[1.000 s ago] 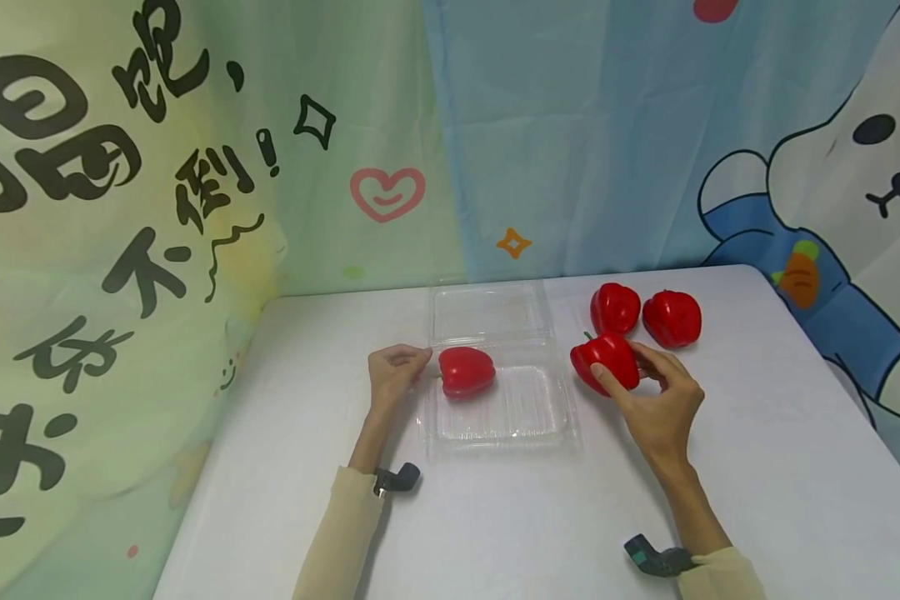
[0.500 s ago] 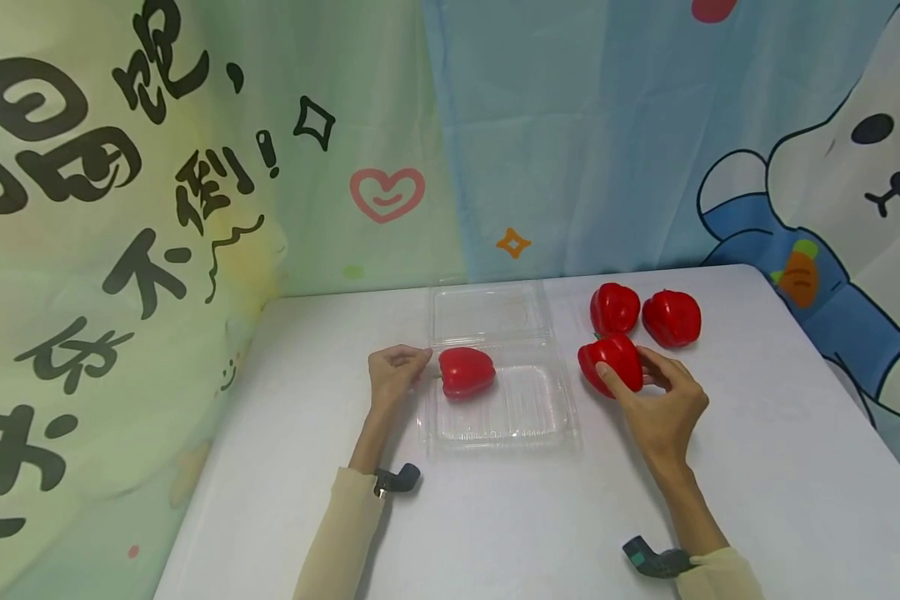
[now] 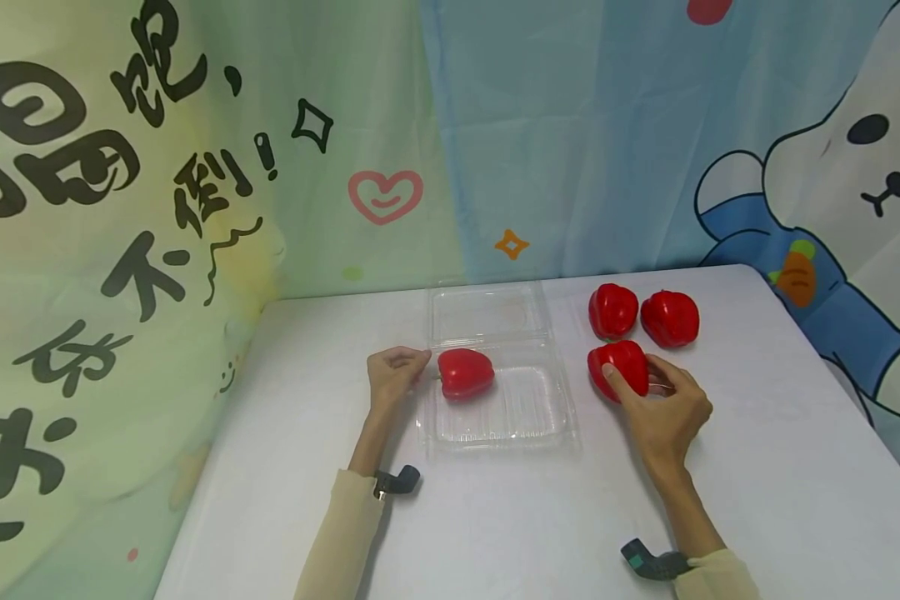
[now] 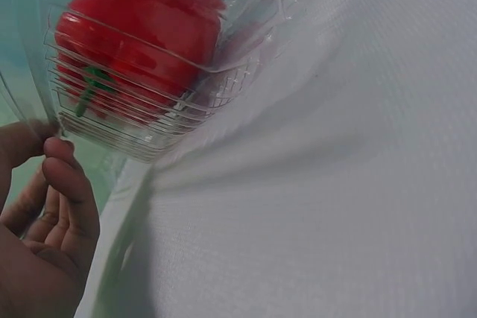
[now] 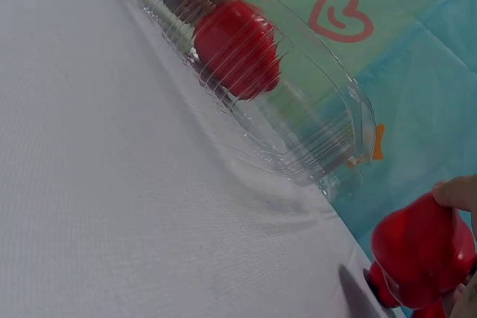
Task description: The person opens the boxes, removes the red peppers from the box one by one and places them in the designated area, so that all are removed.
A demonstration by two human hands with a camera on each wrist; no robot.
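Note:
A clear plastic clamshell box (image 3: 521, 404) lies unfolded on the table, its lid (image 3: 487, 314) laid back behind it. Inside the box, on its left side, rests a red bell pepper (image 3: 465, 373); its green stem (image 4: 91, 88) shows through the wall in the left wrist view. My left hand (image 3: 394, 377) pinches the left rim of the box between thumb and fingers. To the right of the box, my right hand (image 3: 666, 412) grips a second red bell pepper (image 3: 621, 367), thumb on its near side. That pepper's shadow falls on the cloth in the right wrist view.
Two more red bell peppers, one (image 3: 612, 311) beside the other (image 3: 671, 318), sit at the back right, just behind the held one. White cloth (image 3: 510, 525) covers the table. A printed curtain (image 3: 570, 150) hangs along its back and left edges.
My right hand has shifted slightly to the right and nearer with its pepper, which has turned so that its stem no longer shows. My left hand and the box stay put.

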